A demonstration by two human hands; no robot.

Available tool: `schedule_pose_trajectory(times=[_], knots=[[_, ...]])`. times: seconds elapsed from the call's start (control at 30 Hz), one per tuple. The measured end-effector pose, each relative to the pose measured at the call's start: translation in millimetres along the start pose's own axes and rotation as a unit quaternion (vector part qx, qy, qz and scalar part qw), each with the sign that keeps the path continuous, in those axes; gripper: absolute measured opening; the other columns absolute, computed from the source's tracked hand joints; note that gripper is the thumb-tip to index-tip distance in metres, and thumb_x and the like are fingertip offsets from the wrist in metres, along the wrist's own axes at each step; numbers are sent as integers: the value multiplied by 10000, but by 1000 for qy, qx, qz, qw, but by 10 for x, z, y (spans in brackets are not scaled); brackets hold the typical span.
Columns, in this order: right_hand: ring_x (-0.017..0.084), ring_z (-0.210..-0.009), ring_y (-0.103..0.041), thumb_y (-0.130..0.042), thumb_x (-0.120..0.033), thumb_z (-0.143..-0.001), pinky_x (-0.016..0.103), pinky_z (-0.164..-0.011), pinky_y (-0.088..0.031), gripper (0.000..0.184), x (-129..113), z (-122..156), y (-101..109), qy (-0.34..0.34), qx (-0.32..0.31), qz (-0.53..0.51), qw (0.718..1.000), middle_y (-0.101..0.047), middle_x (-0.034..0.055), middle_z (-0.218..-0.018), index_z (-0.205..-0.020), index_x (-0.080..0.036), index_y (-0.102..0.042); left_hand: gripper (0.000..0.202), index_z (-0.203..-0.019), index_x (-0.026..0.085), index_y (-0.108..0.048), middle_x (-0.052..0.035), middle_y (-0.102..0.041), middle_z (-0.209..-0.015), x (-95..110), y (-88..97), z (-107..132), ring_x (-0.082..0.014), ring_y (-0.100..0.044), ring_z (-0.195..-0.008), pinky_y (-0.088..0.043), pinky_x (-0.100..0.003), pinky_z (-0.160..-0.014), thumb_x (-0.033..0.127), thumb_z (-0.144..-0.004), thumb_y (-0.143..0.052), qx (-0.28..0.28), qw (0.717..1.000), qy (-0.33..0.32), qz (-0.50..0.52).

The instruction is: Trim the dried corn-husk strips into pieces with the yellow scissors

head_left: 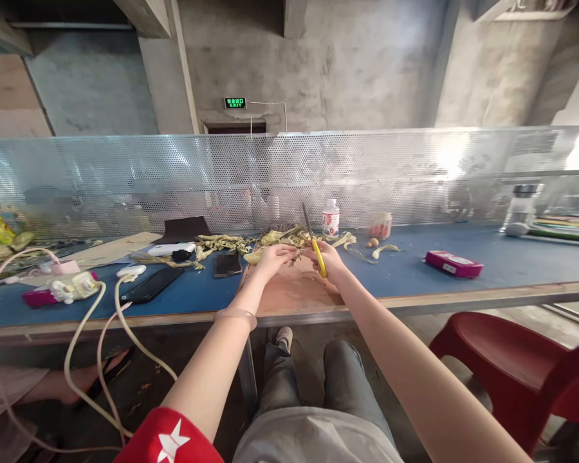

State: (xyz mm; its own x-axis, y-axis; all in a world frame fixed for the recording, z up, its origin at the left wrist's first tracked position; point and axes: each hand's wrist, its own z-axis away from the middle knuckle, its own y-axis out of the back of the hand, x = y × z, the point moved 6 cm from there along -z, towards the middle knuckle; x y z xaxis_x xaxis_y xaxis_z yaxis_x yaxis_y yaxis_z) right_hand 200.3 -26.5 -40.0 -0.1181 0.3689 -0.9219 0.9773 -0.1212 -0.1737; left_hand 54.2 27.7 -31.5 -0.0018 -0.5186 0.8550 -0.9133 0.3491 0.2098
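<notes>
My right hand (pixel 329 260) is closed around scissors with a yellow handle (pixel 319 258). Their dark blades (pixel 307 217) point up and away from me. Close beside it, my left hand (pixel 274 258) has its fingers together around a small dried husk piece (pixel 296 256), between both hands. The exact grip of its fingertips is partly hidden. Just beyond the hands lies a heap of pale, dried husks (pixel 284 236). To the left is a length of braided husk (pixel 222 244). A loose husk strip (pixel 343 240) lies to the right.
A white bottle (pixel 330 220), a clear jar (pixel 380 225) and a magenta box (pixel 453 264) stand on the blue table (pixel 405 263). Leftward are a black phone (pixel 153 285), cables (pixel 84 325) and a power strip (pixel 72 287). A red chair (pixel 506 360) is at right; perforated metal panels (pixel 289 167) rise behind.
</notes>
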Motion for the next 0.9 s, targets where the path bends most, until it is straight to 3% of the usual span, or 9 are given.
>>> schedule_pose_trajectory(times=[0.13,0.33,0.63,0.9], knots=[[24,-412,-357,-805,-283,-487,162,-347,-268,571,-31,11,-4,10,0,13,1000,-479,-89,-591,-986,-178,-547,325,-899,153,-691,-43,-682,-779,1,-6,9,-136,-595,-699,-469,-284,-687,365,-655,-726,-10,1000,-2,-9],[49,-486,-477,-806,-276,-476,173,-402,-351,599,-67,24,-25,35,-2,43,998,-643,10,-821,-1009,-182,-549,334,-932,148,-674,-19,-651,-691,-38,-16,4,-131,-588,-655,-476,-289,-677,343,-665,-720,-31,999,2,-13],[89,-544,-541,-795,-266,-489,206,-459,-423,579,-13,-36,-1,57,8,54,997,-663,41,-871,-1001,-182,-538,268,-916,143,-666,-54,-682,-794,-45,-26,5,-142,-616,-742,-492,-304,-736,292,-698,-704,-23,999,30,1],[151,-748,-602,-794,-249,-457,262,-643,-477,574,-31,-59,-3,78,3,29,997,-659,25,-865,-967,-195,-536,273,-927,129,-667,-79,-686,-858,-76,-29,7,-151,-620,-789,-500,-316,-770,283,-706,-708,-27,998,53,26]])
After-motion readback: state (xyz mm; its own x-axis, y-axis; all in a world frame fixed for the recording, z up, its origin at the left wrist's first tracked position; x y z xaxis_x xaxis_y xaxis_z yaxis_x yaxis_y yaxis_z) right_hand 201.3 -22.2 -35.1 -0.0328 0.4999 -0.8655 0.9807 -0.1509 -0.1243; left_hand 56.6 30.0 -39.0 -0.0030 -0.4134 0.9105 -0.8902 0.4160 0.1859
